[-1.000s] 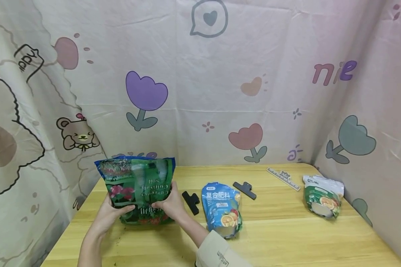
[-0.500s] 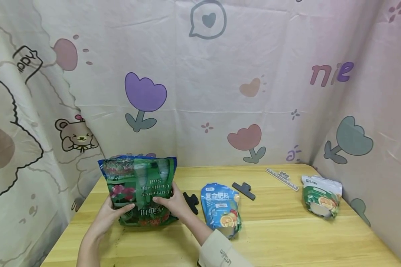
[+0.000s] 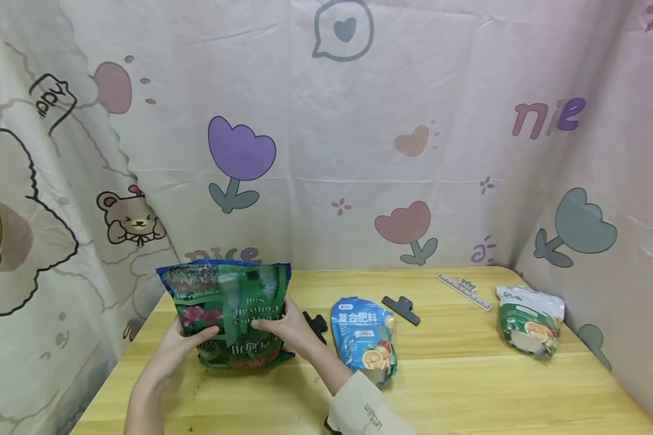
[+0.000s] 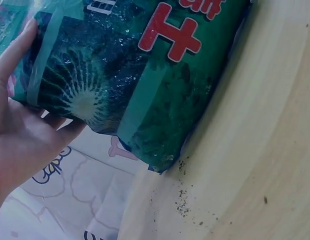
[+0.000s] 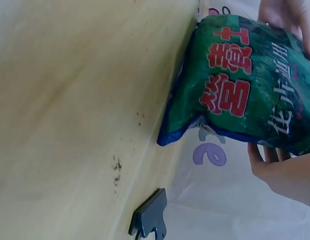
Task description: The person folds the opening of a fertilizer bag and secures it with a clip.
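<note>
A green bag of potting soil (image 3: 228,314) with a blue edge stands upright at the left of the table, its printing upside down. My left hand (image 3: 176,350) grips its left side, thumb across the front and fingers behind, as the left wrist view shows. On the opposite side my right hand (image 3: 291,329) holds the bag the same way, thumb on the front. In the right wrist view the fingers (image 5: 262,154) reach round behind the bag. A black clip (image 3: 317,326) lies just right of it, partly hidden by the right hand.
A blue fertilizer pouch (image 3: 361,335) lies beside the right forearm, near a second black clip (image 3: 401,309). Farther right are a white ruler-like strip (image 3: 464,291) and a white-and-green pouch (image 3: 530,320). Dark crumbs (image 4: 182,202) dot the wooden table (image 3: 468,386).
Both hands keep their hold on the soil bag. It has shifted slightly to the right in the view, and the right hand now covers more of the near clip.
</note>
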The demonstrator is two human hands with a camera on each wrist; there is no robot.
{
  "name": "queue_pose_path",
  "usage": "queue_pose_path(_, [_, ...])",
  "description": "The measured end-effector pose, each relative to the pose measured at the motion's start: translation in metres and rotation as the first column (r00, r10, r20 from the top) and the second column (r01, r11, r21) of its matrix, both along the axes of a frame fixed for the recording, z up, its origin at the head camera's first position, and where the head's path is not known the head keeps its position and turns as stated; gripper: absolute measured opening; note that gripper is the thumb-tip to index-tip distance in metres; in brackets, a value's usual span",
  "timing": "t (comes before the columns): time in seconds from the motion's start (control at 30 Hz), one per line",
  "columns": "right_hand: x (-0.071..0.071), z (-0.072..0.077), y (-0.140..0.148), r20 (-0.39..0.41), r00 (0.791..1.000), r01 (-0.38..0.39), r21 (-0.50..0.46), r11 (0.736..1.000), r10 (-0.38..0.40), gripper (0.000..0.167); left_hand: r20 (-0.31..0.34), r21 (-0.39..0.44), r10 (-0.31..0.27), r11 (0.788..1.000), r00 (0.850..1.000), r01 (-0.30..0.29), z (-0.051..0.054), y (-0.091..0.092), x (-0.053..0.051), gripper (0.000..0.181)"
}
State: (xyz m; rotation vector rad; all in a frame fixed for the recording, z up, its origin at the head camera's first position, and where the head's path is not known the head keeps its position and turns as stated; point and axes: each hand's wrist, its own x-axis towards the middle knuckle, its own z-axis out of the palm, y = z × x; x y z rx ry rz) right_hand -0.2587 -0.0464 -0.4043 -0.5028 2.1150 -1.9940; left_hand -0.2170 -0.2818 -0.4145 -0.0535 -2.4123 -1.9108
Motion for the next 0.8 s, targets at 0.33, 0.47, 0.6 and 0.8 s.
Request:
queue_pose_path(0.33, [-0.001, 0.007, 0.004, -0.026, 0.998, -0.059, -0.031, 0.998, 0.058, 0.054, -0.156, 0.110, 0.098, 0.991, 0.983, -0.082, -0.076, -0.043, -0.053, 0.071])
queue_pose_path(0.47, [0.001, 0.009, 0.004, -0.034, 0.998, -0.060, -0.029, 0.998, 0.059, 0.048, -0.211, 0.191, 0.114, 0.979, 0.971, -0.073, -0.080, -0.044, -0.058, 0.074])
queue_pose_path(0.6, [0.002, 0.011, 0.005, -0.038, 0.997, -0.064, -0.026, 0.998, 0.063, 0.043, -0.206, 0.218, 0.127, 0.973, 0.970, -0.081, -0.079, -0.043, -0.059, 0.075])
queue_pose_path(0.8, [0.002, 0.017, 0.008, -0.042, 0.997, -0.063, -0.055, 0.997, 0.060, 0.042, -0.229, 0.256, 0.102, 0.966, 0.968, -0.041, -0.078, -0.042, -0.059, 0.069])
